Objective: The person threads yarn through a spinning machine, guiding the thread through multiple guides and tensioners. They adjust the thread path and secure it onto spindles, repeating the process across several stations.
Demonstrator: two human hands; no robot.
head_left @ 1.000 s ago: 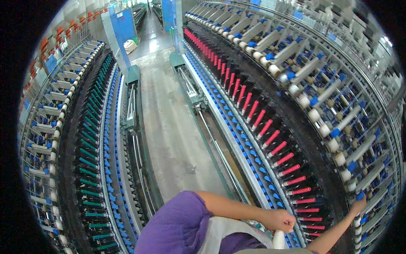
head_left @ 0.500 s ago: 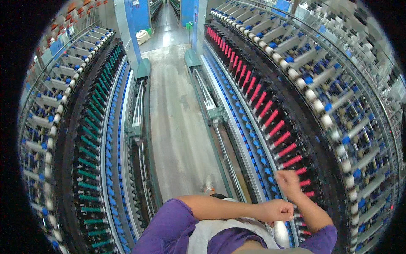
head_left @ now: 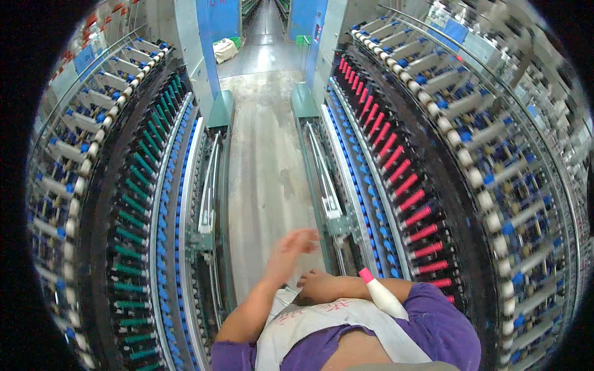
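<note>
Between slender pink tubes (head_left: 417, 216) and slender green ones, our bare left hand (head_left: 296, 243), blurred, hovers fingers apart; our bare right hand's (head_left: 315, 285) grip, beside the white cloth apron (head_left: 334, 312), we cannot tell. The pink-tipped white yarn bobbin (head_left: 385, 299) overlaps the right forearm (head_left: 349, 288). We judge this apron-handling; the next move calls for minding the bobbin.

Wears a purple shirt (head_left: 303, 343), loose and creased, with short, roomy sleeves (head_left: 445, 321). Carries over it a whitish apron (head_left: 362, 313) with wide shoulder straps (head_left: 402, 340) and red marks (head_left: 337, 306) across the front. Leaves forearms (head_left: 253, 309) and fingers (head_left: 304, 240) bare.
</note>
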